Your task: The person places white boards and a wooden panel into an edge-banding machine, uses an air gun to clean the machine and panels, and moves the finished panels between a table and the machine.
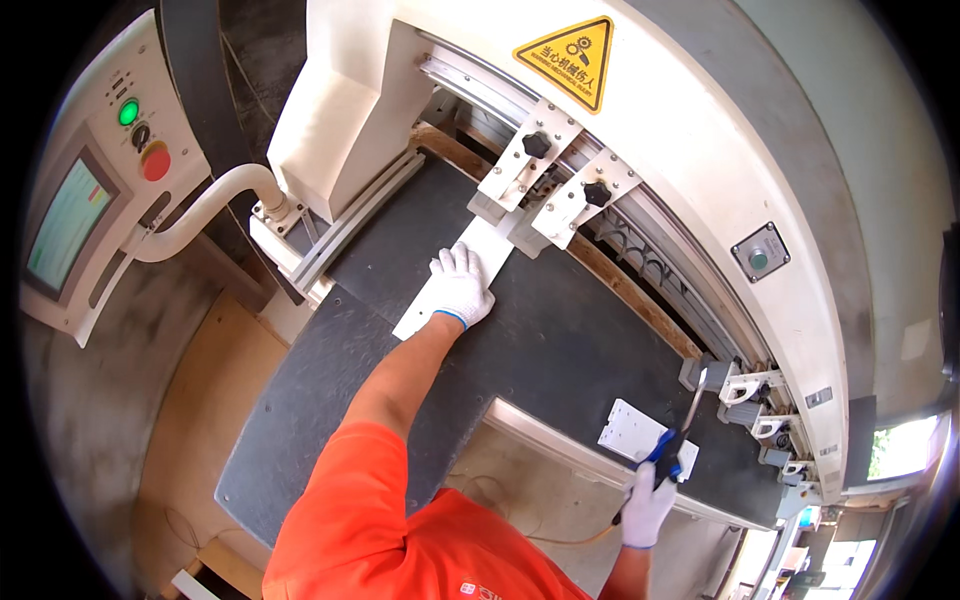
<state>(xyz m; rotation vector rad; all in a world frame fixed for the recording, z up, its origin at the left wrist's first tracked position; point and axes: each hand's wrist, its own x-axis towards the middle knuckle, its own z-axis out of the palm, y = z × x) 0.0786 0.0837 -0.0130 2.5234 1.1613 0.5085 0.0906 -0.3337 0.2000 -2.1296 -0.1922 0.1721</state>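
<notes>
My left hand, in a white knitted glove, lies flat on a long narrow white panel, fingers stretched toward the machine. The panel's far end reaches the grey blocks under two clamp plates. At the right, my right hand, gloved too, is closed around the handle of a blue and black air blow gun. Its long thin metal nozzle points away from me. A second white panel with small holes lies by the gun, partly covered by it.
Dark worktop spans the machine's front, with a cut-out near me. The control panel, with a screen and buttons, stands at left on a curved tube. Black knobs top the clamps; a yellow warning triangle marks the beam. A hose trails below the gun.
</notes>
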